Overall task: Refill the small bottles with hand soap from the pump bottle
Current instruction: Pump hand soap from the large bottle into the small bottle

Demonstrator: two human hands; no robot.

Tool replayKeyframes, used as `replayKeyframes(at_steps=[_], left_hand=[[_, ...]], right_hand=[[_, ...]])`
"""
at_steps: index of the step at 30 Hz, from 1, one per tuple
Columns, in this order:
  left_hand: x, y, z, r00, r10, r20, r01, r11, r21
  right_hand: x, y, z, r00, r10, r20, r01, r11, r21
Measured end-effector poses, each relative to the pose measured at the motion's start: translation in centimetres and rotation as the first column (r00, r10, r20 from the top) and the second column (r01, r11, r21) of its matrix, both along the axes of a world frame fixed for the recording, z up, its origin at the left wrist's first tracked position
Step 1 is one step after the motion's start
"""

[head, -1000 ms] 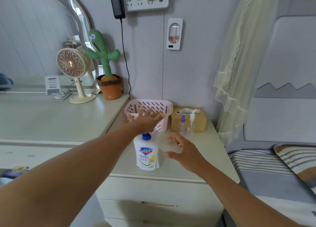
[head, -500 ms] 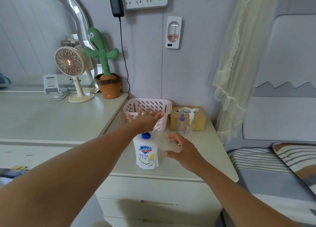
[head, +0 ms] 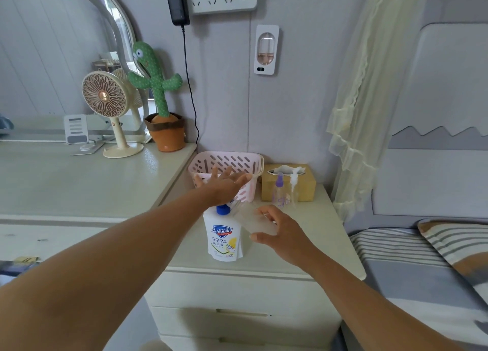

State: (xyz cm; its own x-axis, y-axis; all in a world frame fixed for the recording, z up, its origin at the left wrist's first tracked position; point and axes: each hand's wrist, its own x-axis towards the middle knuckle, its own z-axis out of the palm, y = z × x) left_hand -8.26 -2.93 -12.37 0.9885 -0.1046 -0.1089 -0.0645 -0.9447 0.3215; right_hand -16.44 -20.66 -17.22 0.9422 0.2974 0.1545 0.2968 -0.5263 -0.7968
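Left hand (head: 221, 186) flat, fingers spread, arm outstretched; right hand (head: 287, 235) curled round a small bottle (head: 254, 219).

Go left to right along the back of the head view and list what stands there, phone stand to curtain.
Phone stand → fan → cactus toy → pink basket → purple-capped bottle → white-pump bottle → curtain.

pump bottle (head: 223, 234) 1 | small bottles (head: 257, 220) (head: 279, 191) (head: 294, 189) 3 | basket (head: 227, 162) 1 | tissue box (head: 303, 189) 1

Nightstand (head: 317, 234) w/ pump bottle (head: 223, 238), pink basket (head: 227, 163), tissue box (head: 306, 189), 2 small bottles (head: 279, 193).
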Motion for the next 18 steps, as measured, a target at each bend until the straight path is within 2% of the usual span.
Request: replayKeyframes(at_steps=[9, 14, 18], left_hand=[[-2.8, -1.1, 0.9, 0.999, -0.044, 0.016, 0.044, 0.999, 0.011], [-1.2, -0.1, 0.5, 1.0, -0.007, -0.015, 0.007, 1.0, 0.028], [-1.3, -0.5, 1.2, 0.999, -0.046, -0.001, 0.046, 0.999, -0.004]], right_hand=[[0.2, 0.3, -0.8, 1.0, -0.004, -0.014, 0.004, 1.0, 0.018], [0.0, 0.2, -0.4, 1.0, -0.001, -0.017, 0.002, 1.0, 0.029], [0.2, 0.2, 0.0, 1.0, -0.003, -0.002, 0.003, 1.0, 0.017]])
